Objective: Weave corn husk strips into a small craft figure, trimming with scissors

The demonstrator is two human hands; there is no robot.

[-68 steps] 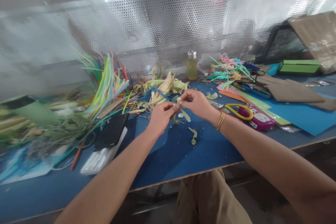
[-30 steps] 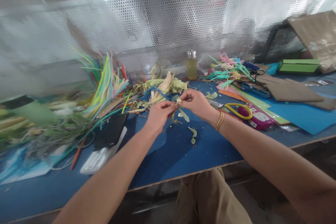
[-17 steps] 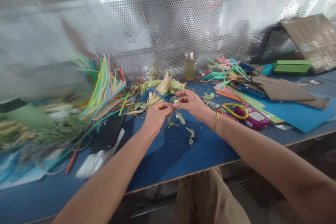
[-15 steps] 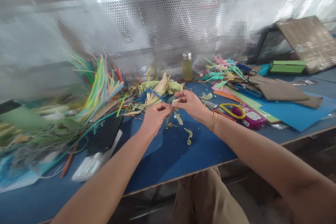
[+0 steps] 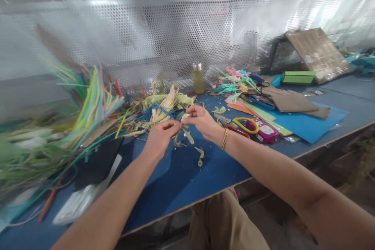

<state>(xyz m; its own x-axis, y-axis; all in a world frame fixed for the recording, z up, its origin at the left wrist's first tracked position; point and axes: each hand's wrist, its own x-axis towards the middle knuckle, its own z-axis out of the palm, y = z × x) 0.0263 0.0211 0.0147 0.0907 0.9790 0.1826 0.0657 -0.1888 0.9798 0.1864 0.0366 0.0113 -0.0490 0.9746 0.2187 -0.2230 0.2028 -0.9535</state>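
Observation:
Over the middle of the blue tabletop (image 5: 172, 181), my left hand (image 5: 158, 138) and my right hand (image 5: 205, 123) meet with fingertips pinched. Between them is a small pale green strip of corn husk (image 5: 185, 116); the fingers partly cover it. A gold bracelet (image 5: 225, 138) circles my right wrist. Just below the fingertips a husk scrap (image 5: 189, 137) shows, and a curled husk scrap (image 5: 200, 157) lies nearer the table edge. Behind my hands is a heap of corn husks (image 5: 168, 101) with blue string (image 5: 155, 111) across it.
Scissors with a yellow handle (image 5: 254, 129) lie right of my hand, beside a magenta device (image 5: 268, 132). A capped bottle (image 5: 198, 80) stands before the perforated metal screen (image 5: 166, 39). Coloured strips (image 5: 88, 105) and a black flat object (image 5: 98, 160) are left; cardboard (image 5: 293, 101) is right.
The whole view has shifted, so everything sits further left and slightly lower. Both hands stay pinched together at the same spot over the table.

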